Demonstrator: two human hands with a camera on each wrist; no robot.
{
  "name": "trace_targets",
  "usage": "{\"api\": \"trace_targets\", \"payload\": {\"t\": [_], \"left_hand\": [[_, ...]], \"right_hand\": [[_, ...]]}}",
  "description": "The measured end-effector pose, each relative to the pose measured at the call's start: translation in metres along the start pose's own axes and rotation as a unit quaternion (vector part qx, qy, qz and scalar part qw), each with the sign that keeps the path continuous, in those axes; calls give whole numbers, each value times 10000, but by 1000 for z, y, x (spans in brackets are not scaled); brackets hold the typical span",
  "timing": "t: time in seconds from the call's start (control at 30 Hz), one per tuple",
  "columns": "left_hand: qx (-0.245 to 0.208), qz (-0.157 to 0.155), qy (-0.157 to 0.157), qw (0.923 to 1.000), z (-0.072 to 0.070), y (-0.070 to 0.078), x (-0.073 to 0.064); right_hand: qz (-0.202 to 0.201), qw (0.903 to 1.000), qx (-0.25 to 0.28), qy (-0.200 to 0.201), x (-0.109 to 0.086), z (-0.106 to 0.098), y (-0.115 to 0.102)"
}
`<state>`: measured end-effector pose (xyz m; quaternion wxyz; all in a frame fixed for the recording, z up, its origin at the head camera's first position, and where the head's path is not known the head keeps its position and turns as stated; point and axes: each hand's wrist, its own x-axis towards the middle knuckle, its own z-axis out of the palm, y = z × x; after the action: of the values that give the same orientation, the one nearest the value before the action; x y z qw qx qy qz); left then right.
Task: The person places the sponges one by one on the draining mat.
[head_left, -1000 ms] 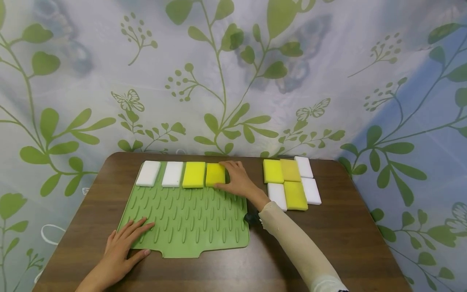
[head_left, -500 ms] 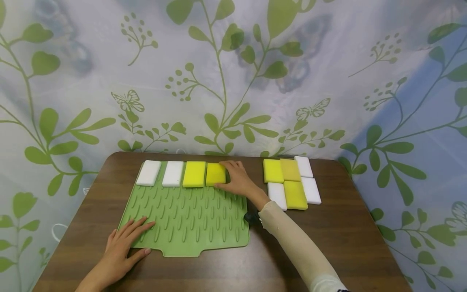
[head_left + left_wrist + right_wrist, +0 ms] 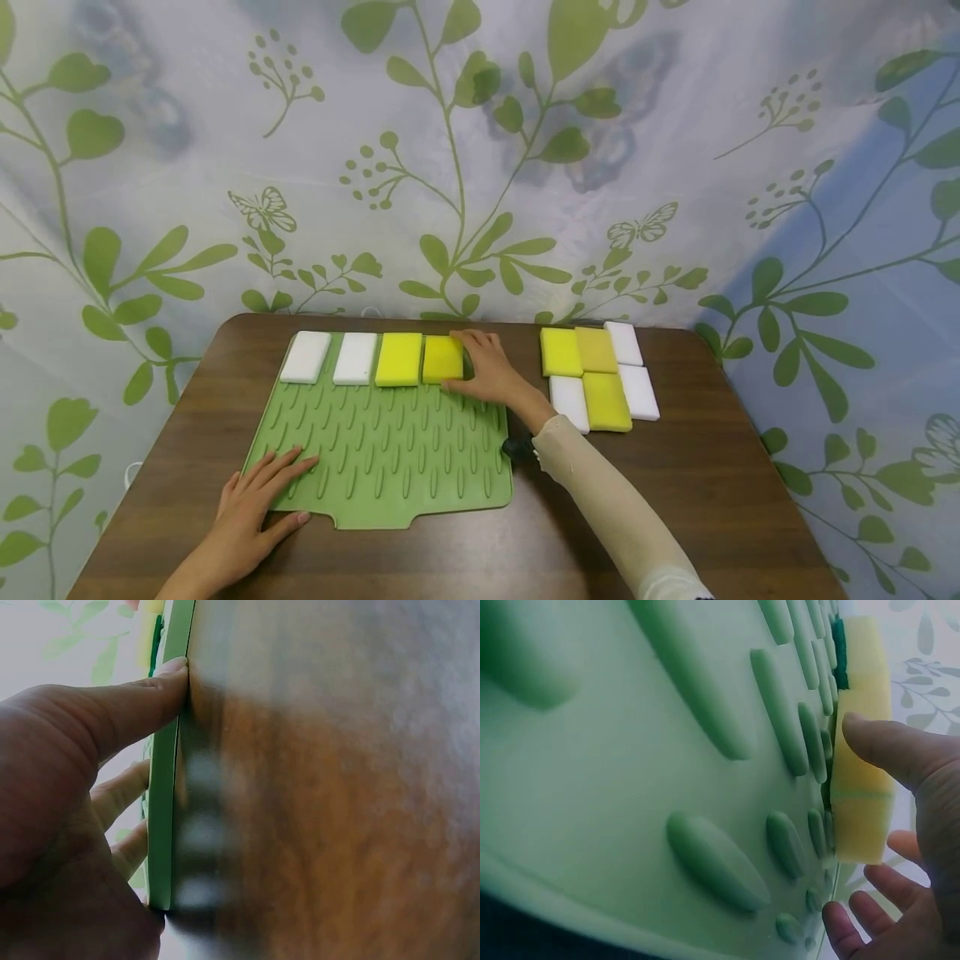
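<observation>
At the back of a green ridged mat [image 3: 390, 467] lie two white sponges [image 3: 306, 357] and two yellow ones in a row. My right hand [image 3: 491, 371] holds the rightmost yellow sponge [image 3: 442, 360], thumb at its near side and index finger at its far edge. In the right wrist view the thumb presses on this sponge [image 3: 862, 761], which sits against the mat; the other fingers are spread below. My left hand [image 3: 251, 512] rests with fingers extended on the mat's front left corner. Its thumb [image 3: 142, 697] touches the mat's edge in the left wrist view.
To the right of the mat, several white and yellow sponges [image 3: 607, 400] lie side by side in two rows on the brown wooden table [image 3: 705, 483]. A patterned leaf curtain [image 3: 465, 167] hangs behind the table.
</observation>
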<state>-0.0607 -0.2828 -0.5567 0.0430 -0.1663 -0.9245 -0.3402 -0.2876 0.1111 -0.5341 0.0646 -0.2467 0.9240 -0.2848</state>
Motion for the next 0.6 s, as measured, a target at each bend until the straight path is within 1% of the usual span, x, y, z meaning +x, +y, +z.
{"api": "trace_targets", "payload": {"t": [0.17, 0.4, 0.6], "left_hand": [[5, 15, 14, 10000, 1, -1, 0], [25, 1, 19, 10000, 0, -1, 1], [37, 58, 39, 10000, -1, 0, 1]], "right_hand": [[76, 9999, 142, -41, -5, -4, 0], [35, 9999, 120, 27, -13, -8, 5], [43, 10000, 12, 4, -23, -13, 9]]}}
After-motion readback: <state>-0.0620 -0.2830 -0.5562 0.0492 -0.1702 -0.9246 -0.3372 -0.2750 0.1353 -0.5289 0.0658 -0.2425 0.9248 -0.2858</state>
